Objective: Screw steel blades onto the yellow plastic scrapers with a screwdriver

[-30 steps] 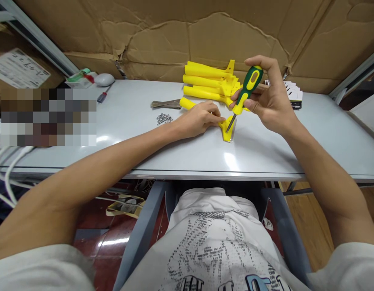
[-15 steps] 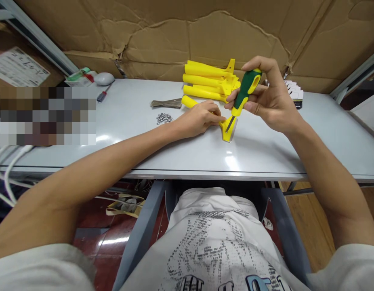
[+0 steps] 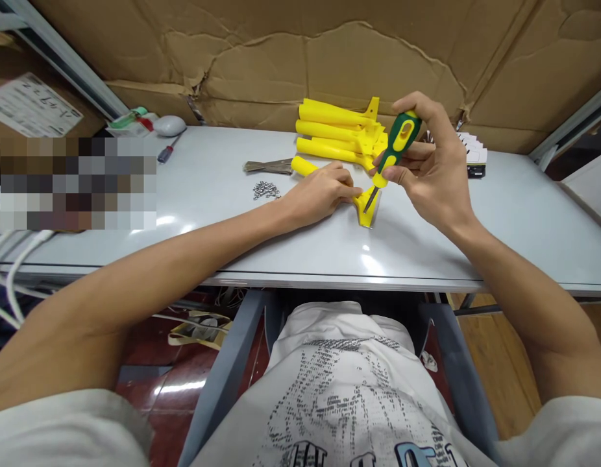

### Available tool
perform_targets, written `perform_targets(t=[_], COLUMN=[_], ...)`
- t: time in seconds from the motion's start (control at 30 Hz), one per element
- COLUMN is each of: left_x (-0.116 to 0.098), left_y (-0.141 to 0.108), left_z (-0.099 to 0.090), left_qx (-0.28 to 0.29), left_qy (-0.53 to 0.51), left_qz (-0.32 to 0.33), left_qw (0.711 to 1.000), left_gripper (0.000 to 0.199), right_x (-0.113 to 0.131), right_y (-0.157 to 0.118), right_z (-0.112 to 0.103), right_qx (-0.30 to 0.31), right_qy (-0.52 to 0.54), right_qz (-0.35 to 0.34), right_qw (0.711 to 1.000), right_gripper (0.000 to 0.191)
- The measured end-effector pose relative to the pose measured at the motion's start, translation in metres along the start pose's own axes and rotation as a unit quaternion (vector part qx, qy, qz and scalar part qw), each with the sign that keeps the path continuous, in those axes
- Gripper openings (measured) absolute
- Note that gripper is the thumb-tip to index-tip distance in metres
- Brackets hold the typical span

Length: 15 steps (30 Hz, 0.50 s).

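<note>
My left hand (image 3: 324, 189) is closed round the handle of a yellow scraper (image 3: 365, 206), pressing it onto the table. A thin metal blade lies along the scraper's wide head. In my right hand (image 3: 434, 165) is a green and yellow screwdriver (image 3: 396, 146), gripped by its handle and tilted. Its tip meets the scraper head; any screw under it is too small to make out. Behind my hands lie several more yellow scraper handles (image 3: 330, 130) in a stack. Left of my left hand are a pile of small screws (image 3: 265, 190) and a bundle of flat metal blades (image 3: 267, 167).
Black-and-white cards (image 3: 476, 155) stand behind my right hand. A second screwdriver (image 3: 166, 153) and a white computer mouse (image 3: 169, 126) are at the back left. White cables (image 3: 18, 272) hang over the left front edge. Cardboard (image 3: 261, 65) walls the table's back.
My right hand has turned the screwdriver handle a little, and its fingers have shifted around it. The scraper and my left hand stay in place.
</note>
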<state>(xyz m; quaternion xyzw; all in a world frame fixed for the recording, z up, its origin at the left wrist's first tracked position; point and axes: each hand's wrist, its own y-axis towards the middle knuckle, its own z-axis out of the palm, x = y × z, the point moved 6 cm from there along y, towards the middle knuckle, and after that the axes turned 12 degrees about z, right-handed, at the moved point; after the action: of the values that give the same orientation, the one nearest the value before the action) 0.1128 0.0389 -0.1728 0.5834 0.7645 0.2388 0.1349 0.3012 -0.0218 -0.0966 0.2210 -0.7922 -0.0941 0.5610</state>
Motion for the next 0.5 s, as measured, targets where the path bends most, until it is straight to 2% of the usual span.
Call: perform_targets(t=[0.13,0.37,0.5], left_x=[-0.001,-0.001,-0.001], left_y=[-0.001,-0.001,-0.001], left_z=[-0.001,-0.003,-0.003], left_qx=[0.009,0.015,0.019], left_qy=[0.019,0.010,0.020], left_qz=[-0.010,0.001,-0.018], left_qw=[1.000,1.000,0.999], left_gripper=[0.034,0.035,0.036], right_x=[0.001,-0.014,-0.016], right_y=[0.000,0.014,0.017], right_z=[-0.001,-0.006,-0.011], right_qx=[-0.014,0.049,0.036], right_qy=[0.010,0.001,0.007], right_qz=[-0.016,-0.007,-0.007], right_qw=[1.000,0.999,0.999], right_gripper=[0.053,0.067,0.066])
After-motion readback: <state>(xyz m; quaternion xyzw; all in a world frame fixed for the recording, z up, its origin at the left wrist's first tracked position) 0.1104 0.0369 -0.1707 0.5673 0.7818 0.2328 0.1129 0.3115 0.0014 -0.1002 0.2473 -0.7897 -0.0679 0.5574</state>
